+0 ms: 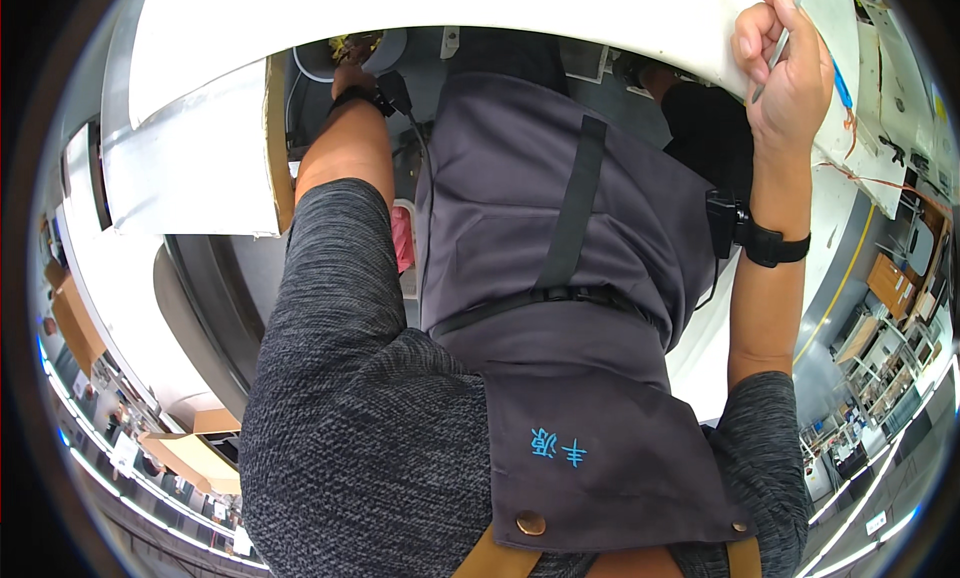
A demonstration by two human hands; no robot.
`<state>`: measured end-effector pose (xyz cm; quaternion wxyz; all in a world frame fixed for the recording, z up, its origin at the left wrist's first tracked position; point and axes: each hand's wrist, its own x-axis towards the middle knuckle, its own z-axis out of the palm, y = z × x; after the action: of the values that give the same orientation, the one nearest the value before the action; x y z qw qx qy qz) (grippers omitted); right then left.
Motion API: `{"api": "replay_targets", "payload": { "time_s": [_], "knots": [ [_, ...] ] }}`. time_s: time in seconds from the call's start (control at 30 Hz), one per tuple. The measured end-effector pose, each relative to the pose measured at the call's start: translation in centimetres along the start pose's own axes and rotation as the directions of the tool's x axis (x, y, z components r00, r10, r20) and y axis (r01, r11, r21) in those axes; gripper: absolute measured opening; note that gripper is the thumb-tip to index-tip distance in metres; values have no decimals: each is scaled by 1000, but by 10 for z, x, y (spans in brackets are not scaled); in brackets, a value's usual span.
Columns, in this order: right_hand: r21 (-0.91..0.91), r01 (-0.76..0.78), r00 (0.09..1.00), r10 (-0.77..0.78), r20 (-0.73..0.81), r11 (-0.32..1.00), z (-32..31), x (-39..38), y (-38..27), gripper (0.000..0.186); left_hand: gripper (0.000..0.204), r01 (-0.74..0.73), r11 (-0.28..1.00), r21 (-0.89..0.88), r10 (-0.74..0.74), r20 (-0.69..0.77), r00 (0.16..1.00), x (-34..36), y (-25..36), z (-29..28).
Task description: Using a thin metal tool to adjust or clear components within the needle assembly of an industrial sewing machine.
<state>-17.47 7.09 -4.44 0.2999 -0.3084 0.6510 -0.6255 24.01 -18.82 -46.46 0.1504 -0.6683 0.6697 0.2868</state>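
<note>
Yellow pieces [357,44] in a bucket [393,50] lie just beyond the left hand [350,73], whose grip I can't tell; the right hand [792,73] clasps a slim tool [778,53] slanting far-right.

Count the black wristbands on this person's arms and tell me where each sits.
2: the left wristband, right behind the left hand, and the right wristband, farther down the forearm from the right hand.
</note>
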Motion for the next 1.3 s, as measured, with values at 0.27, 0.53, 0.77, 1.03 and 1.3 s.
{"api": "replay_targets", "payload": {
  "time_s": [0.27, 0.53, 0.77, 1.03, 1.3],
  "knots": [
    [27, 17, 999, -18, 35, 999, 3, 1, -1, 37, 32, -127, 97, -987, -140, -140, 980, 5, -9, 15],
    [28, 57, 996, -59, 62, 998, 2, 2, -1, 35, 13, 116, -533, -838, -173, 242, 955, -22, 22, -25],
    [1, 70, 996, -69, 64, 998, 0, 2, 0, 35, 7, 150, -553, -820, -189, 299, 935, -28, 32, -31],
    [18, 46, 998, -46, 43, 999, -1, 1, 1, 35, 6, 96, -579, -810, -214, 264, 941, -19, 37, -18],
    [9, 45, 998, -45, 44, 999, -1, 0, 1, 36, 4, 138, -576, -806, -107, 241, 965, 2, 18, -5]
  ]
}}
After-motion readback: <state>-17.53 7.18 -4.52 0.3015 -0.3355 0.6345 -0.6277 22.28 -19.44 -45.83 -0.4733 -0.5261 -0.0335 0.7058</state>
